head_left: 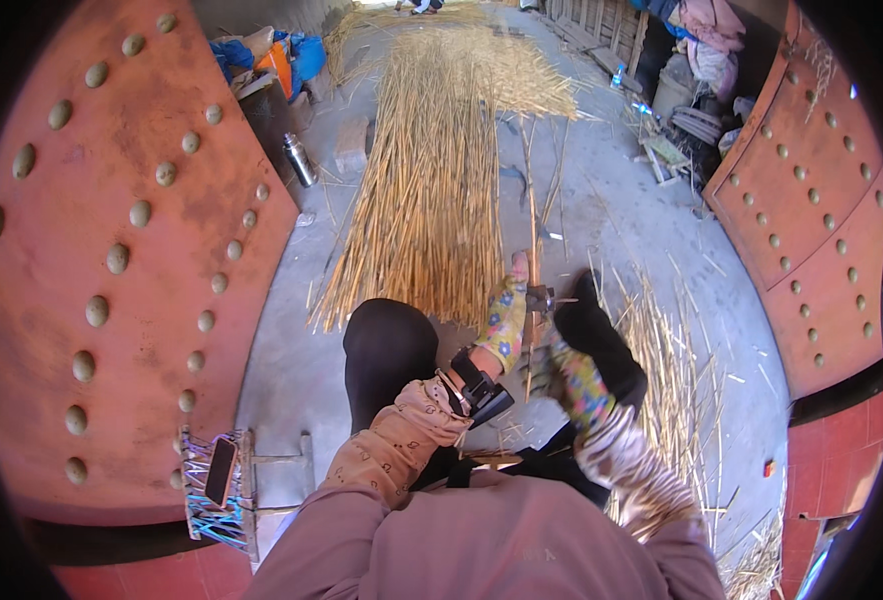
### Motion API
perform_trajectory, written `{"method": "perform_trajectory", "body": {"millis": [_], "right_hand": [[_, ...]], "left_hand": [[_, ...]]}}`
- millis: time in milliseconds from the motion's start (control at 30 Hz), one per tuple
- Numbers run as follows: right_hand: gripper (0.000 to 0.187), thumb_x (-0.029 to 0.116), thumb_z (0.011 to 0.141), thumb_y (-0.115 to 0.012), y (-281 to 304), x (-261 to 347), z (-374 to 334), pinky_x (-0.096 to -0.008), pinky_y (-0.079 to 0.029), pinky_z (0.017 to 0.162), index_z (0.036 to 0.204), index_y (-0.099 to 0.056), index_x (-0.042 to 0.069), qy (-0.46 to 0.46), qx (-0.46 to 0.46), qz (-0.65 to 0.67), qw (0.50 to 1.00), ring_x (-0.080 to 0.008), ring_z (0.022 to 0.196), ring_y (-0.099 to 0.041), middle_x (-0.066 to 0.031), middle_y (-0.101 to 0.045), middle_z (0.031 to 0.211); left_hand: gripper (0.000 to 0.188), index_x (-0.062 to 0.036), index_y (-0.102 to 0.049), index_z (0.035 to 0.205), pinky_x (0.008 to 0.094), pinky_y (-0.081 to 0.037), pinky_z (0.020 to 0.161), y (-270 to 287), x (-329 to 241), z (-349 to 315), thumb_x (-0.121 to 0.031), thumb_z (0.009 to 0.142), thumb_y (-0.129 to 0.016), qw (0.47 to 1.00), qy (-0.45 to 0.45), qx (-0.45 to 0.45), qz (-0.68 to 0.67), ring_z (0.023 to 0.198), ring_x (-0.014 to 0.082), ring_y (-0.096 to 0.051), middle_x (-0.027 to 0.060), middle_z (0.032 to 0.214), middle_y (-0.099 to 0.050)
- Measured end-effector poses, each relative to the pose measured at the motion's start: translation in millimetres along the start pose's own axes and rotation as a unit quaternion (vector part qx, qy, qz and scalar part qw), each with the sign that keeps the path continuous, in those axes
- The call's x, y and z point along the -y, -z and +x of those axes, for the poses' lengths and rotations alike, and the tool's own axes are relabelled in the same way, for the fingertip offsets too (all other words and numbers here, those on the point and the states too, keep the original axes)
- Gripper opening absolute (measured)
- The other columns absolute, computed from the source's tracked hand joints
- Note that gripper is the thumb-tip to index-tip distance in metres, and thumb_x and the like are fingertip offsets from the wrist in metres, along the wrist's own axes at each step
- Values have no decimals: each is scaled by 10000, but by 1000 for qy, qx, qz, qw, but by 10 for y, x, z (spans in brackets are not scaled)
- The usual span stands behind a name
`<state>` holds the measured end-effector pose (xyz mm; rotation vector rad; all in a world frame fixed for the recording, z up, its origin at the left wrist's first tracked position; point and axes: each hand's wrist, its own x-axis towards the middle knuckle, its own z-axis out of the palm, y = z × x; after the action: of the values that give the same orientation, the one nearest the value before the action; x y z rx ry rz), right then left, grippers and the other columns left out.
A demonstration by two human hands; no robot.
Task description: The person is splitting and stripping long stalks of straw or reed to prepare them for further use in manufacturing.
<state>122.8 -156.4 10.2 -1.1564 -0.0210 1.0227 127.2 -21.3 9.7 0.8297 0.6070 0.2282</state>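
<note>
Reaching down between the legs, two hands in flowered gloves work close together around thin, straw-coloured stalks point(532, 215). The left hand point(506, 312) lies along the near left side of the stalks with its pinkish fingertips pointing away from the body; whether they pinch anything I cannot tell. The right hand point(576, 380) is lower and closer to the body, bent in toward the stalks, its fingers blurred and partly hidden, so its grip cannot be told either. Between the two, beside the left fingers, sits a small dark tool point(538, 298). The stalks run from this spot straight ahead, away from the body.

A black band point(481, 392) circles the left wrist. Just beyond the right hand is a dark shoe point(601, 345), and left of the left hand rises a knee point(391, 350) in black cloth. Loose straw point(666, 370) is scattered to the right of the right hand. Well off to the left of the hands, a stool point(216, 527) with woven straps bears a phone point(221, 470).

Ahead of the left hand, a broad bed of straw point(431, 190) covers the grey floor point(581, 200). Red studded doors stand far to either side, a left door point(51, 300) and a right door point(821, 280). Farther ahead and left are a metal flask point(299, 160), a block point(351, 147) and blue bags point(307, 62); ahead and right, a bucket point(673, 85). Past the straw's far end, part of another person point(423, 5) shows.
</note>
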Motion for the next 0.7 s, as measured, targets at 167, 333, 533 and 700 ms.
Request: {"method": "perform_trajectory", "body": {"millis": [167,333,533,700], "right_hand": [[212,193,789,-513,370,-171,-72,-224,-369,391,829,-522,-15,133,-22,-133,982,-135,418,-478,-69,-535,620],[186,131,787,-527,1168,-504,-928,-237,-387,368,779,-531,-55,-34,-3,-200,979,-133,448,-507,-129,-553,638],[309,203,795,-518,2320,-687,-1764,-287,-475,530,981,-510,-44,-80,151,-160,972,-198,619,-568,-170,-571,806],[349,275,778,-534,760,8,-695,-195,-355,413,1020,-505,25,66,201,-79,974,-76,480,-454,-9,-478,600]], "left_hand": [[472,-95,-515,814,272,-395,400,-272,108,-54,-555,718,-475,1000,18,10,-20,476,143,-473,20,624,-508],[447,-77,-542,830,267,-405,422,-123,-77,386,-505,769,-429,995,-58,-37,-74,508,140,-485,29,664,-527],[480,-100,-510,660,234,-333,402,-36,-74,503,-578,696,-487,979,-96,-93,-153,463,115,-443,7,590,-496],[559,-56,-538,707,251,-368,386,-151,386,265,-606,704,-437,986,-63,-74,-134,439,133,-454,23,555,-497]]}}
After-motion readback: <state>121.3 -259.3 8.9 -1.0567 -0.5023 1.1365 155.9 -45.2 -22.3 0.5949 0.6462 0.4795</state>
